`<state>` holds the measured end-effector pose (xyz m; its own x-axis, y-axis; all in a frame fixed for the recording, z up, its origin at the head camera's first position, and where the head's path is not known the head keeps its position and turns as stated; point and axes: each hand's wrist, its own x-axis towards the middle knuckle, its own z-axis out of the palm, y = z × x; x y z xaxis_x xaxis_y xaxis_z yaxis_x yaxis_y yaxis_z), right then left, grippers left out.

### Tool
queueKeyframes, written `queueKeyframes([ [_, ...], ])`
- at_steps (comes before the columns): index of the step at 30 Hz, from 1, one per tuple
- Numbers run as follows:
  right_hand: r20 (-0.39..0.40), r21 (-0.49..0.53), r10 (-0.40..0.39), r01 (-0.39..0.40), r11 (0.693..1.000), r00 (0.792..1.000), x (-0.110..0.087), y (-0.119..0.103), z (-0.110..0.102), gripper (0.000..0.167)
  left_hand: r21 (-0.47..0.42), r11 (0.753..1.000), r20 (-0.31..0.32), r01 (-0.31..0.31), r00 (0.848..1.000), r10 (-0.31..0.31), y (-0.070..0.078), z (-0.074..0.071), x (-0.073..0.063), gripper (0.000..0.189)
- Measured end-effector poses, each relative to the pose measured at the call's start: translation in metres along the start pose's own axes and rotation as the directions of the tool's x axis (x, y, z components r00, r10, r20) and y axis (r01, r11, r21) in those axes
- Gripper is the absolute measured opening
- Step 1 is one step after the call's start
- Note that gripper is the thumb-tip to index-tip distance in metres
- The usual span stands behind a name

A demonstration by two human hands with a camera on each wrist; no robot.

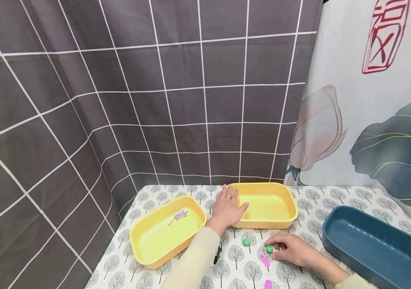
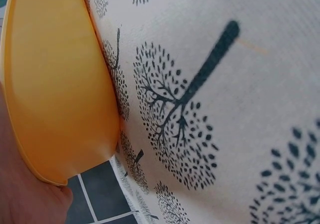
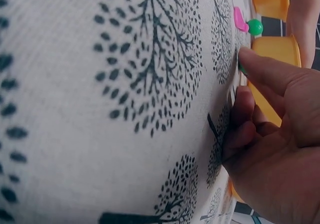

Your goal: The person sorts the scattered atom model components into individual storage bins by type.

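My left hand (image 1: pixel 227 209) lies over the left end of a yellow tray (image 1: pixel 265 224), fingers extended and spread, thumb on the inner side. In the left wrist view part of that hand (image 2: pixel 30 184) rests along the rim, beside the tray's outer wall (image 2: pixel 60 94). On the cloth, my right hand (image 1: pixel 293 249) has thumb and index finger around a small green ball (image 1: pixel 269 249). The right wrist view shows that ball (image 3: pixel 242 68) mostly hidden behind a fingertip. A second green ball (image 1: pixel 245 242) lies to its left. Near it are pink pieces (image 1: pixel 265 260), too small to identify.
A second yellow tray (image 1: pixel 169 257) stands on the left with a small purple item (image 1: pixel 181 215) inside. On the right is a long dark blue tray (image 1: pixel 378 245). A tree-print cloth (image 1: pixel 223 269) covers the table, and a dark grid curtain (image 1: pixel 176 104) hangs behind.
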<state>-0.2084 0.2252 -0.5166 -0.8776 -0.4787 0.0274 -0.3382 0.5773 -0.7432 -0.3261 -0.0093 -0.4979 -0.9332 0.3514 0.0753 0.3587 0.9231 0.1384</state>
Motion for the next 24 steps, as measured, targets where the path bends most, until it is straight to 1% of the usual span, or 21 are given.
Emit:
queueKeyframes([
  [6, -0.018, -0.005, 0.025, -0.025, 1.0, 1.0, 0.001, -0.004, 0.001, 0.018, -0.01, 1.0, -0.008, -0.003, 1.0, 0.003, 0.001, -0.001, -0.001, 0.076],
  [13, 0.011, 0.091, 0.069, -0.07, 0.993, 0.998, 0.001, -0.008, -0.002, 0.018, -0.034, 0.999, -0.012, -0.002, 1.0, 0.001, 0.0, -0.001, 0.0, 0.075],
  [16, 0.009, 0.119, 0.058, -0.059, 0.991, 0.998, 0.002, -0.009, -0.003, 0.019, -0.038, 0.999, -0.009, -0.001, 1.0, 0.0, 0.0, -0.002, -0.001, 0.075],
  [21, -0.004, 0.185, 0.045, -0.043, 0.982, 0.999, 0.003, -0.013, -0.008, 0.023, -0.059, 0.998, -0.029, -0.01, 1.0, 0.008, 0.0, -0.001, -0.003, 0.073],
  [24, -0.029, 0.166, 0.053, -0.047, 0.985, 0.998, 0.004, -0.017, -0.013, 0.027, -0.062, 0.998, -0.041, -0.015, 0.999, 0.012, 0.0, -0.002, -0.004, 0.073],
])
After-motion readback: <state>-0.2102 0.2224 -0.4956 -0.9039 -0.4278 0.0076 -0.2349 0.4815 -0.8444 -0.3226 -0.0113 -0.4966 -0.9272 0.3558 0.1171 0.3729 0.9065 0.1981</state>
